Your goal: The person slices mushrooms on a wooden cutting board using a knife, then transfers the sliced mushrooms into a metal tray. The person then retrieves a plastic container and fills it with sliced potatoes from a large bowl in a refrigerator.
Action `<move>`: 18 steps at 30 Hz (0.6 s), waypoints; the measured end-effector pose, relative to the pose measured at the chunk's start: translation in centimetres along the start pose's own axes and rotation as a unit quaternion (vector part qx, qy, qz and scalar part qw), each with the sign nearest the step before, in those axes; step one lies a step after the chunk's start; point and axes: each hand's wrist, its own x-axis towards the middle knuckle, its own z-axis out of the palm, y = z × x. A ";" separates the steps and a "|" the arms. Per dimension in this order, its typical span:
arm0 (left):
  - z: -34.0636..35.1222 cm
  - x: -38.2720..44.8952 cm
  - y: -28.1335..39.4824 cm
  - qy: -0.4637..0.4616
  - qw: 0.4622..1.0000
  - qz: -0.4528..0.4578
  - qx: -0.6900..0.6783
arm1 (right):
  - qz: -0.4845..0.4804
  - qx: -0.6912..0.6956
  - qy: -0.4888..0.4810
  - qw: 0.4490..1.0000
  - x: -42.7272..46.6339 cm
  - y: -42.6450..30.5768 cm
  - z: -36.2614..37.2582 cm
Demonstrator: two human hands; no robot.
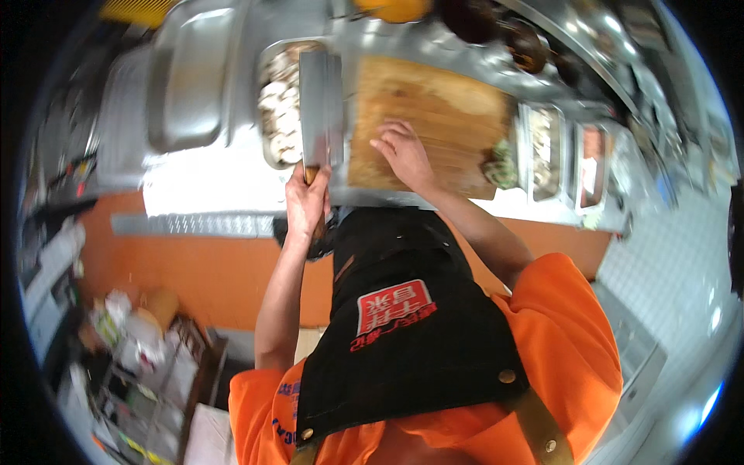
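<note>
My left hand (307,200) grips the handle of a broad-bladed cleaver (315,110), its blade pointing away from me. The blade covers the right side of a steel tray (264,131) of pale, sliced food pieces (283,119), perhaps mushrooms; whether it touches them I cannot tell. Over the wooden cutting board (447,133) is my right hand (406,154), holding nothing, with fingers slightly bent and the thumb apart. A green, leafy-looking bunch (501,165) lies at the board's right edge, blurred.
Left of the food tray stands an empty-looking steel pan (195,87). Two narrow containers, one with pale pieces (544,151) and one with reddish food (592,165), sit right of the board. Dark round vessels (526,49) stand behind. A cluttered shelf (151,372) is at lower left.
</note>
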 end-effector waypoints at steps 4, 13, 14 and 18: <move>6.2 4.1 -8.5 -0.118 0.992 -0.010 -0.040 | 0.135 -0.084 0.095 0.983 -6.7 5.9 -6.5; 13.1 10.1 -12.8 -0.130 0.971 -0.007 0.202 | 0.391 -0.274 0.164 0.863 -22.0 26.4 -24.6; 12.3 12.6 -15.1 -0.126 0.900 0.093 0.406 | 0.393 -0.290 0.140 0.861 -21.1 27.6 -25.9; 14.0 11.8 -11.8 -0.127 0.820 -0.033 0.556 | 0.393 -0.384 0.155 0.821 -20.7 32.5 -26.9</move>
